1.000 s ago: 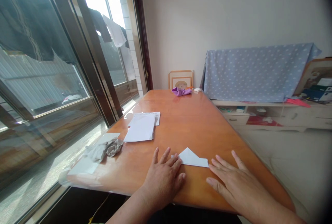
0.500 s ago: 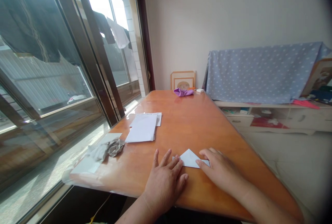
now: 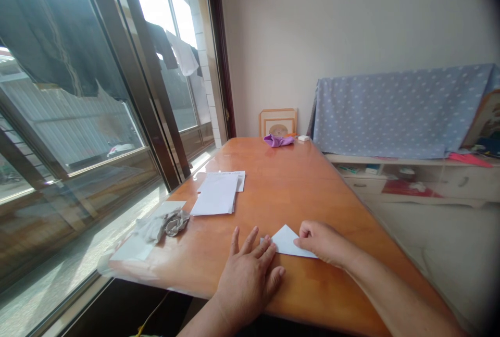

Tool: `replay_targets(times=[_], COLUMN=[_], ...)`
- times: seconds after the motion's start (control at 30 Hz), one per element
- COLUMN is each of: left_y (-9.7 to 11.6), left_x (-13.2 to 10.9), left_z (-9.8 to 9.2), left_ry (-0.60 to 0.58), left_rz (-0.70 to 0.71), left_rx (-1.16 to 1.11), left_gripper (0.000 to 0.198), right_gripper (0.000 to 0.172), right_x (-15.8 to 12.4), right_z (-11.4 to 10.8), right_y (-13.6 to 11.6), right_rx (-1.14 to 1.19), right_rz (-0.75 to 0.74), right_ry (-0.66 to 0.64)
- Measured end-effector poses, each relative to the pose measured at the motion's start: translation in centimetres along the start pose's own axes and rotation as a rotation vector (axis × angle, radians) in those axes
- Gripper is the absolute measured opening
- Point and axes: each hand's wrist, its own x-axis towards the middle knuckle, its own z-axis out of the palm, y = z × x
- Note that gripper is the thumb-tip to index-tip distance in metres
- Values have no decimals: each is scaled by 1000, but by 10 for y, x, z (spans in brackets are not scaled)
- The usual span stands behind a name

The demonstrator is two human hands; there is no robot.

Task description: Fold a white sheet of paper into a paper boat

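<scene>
A folded sheet of white paper (image 3: 287, 242) lies on the table near its front edge, with a pointed peak facing away from me. My left hand (image 3: 250, 269) rests with fingers spread, its fingertips pressing the paper's left end flat. At the right slanted side of the paper is my right hand (image 3: 321, 242), its fingers curled in and the thumb side pressed against the sheet. The paper's lower right corner shows just below that hand. What lies under the curled fingers is hidden.
A stack of white paper (image 3: 214, 196) sits to the left on the wooden table (image 3: 273, 181). Nearer the window lies a crumpled grey cloth (image 3: 175, 221). A purple cloth (image 3: 278, 140) and a small white box (image 3: 303, 139) are at the far end.
My right hand has curled its fingers in and shifted slightly left onto the paper's slanted side. The paper's right strip no longer shows the same way. My left hand has stayed put.
</scene>
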Motion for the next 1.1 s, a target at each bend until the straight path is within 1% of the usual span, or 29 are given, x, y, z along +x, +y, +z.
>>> replay_targets(times=[0.1, 0.2, 0.27, 0.33, 0.37, 0.4, 0.43, 0.47, 0.5, 0.57, 0.63, 0.67, 0.73, 0.83, 0.93, 1.0, 1.1], left_y=[-2, -8, -13, -18, -20, -21, -21, -20, -19, -16, -13, -13, -13, -14, -16, -17, -17], left_x=[0, 0, 3, 11, 18, 27, 37, 48, 60, 84, 105, 113, 127, 138, 141, 140, 138], left_z=[0, 2, 4, 5, 4, 2, 0, -2, -4, -5, -2, 2, 11, 24, 34, 37, 40], left_ry=[-6, -19, -20, 39, 97, 185, 242, 275, 280, 201, 173, 179, 204, 226, 216, 207, 192], left_rz=[1, -12, -58, -160, -233, -313, -384, -446, -485, -499, -487, -472, -454, -468, -453, -437, -405], left_rx=[-9, -35, -88, -217, -320, -444, -590, -756, -934, -1238, -1473, -1537, -1593, -1605, -1587, -1566, -1545], left_gripper=[42, 43, 43, 42, 42, 45, 48, 50, 50, 50, 45, 42, 38, 36, 37, 37, 37], right_gripper=[14, 15, 16, 19, 22, 24, 27, 30, 32, 34, 36, 36, 37, 37, 42, 39, 31], right_x=[2, 4, 7, 13, 16, 19, 22, 25, 28, 33, 36, 38, 41, 42, 41, 39, 38], right_z=[-2, -9, -17, -26, -31, -35, -38, -40, -40, -36, -30, -26, -22, -22, -26, -26, -23], right_y=[-3, -5, -7, -12, -16, -21, -26, -31, -35, -40, -38, -35, -26, -15, -14, -17, -22], right_rx=[71, 143, 177, 226, 272, 333, 407, 484, 559, 678, 768, 794, 822, 832, 785, 754, 718], right_rz=[-18, -39, -52, -67, -79, -95, -115, -140, -165, -209, -213, -202, -175, -130, -95, -107, -102], right_ry=[-42, -87, -92, -77, -63, -41, -17, 9, 32, 55, 71, 67, 69, 50, -63, -123, -111])
